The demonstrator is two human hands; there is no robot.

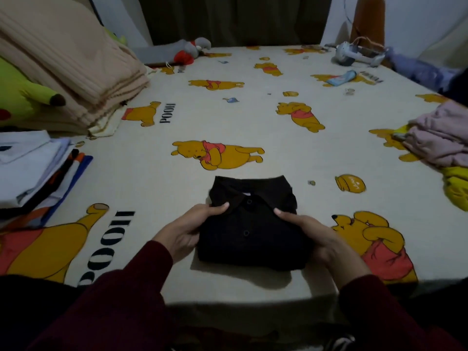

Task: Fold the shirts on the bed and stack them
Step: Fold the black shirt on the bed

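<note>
Black shirt folded; my left hand + right hand grip its sides. Next: onto folded stack at left. Unfolded pile at right remains.

The folded stack and the unfolded pile are cut off by the frame edges.

left edge: blocked by folded stack
right edge: blocked by unfolded clothes
middle of bed: left open beyond black shirt
</note>
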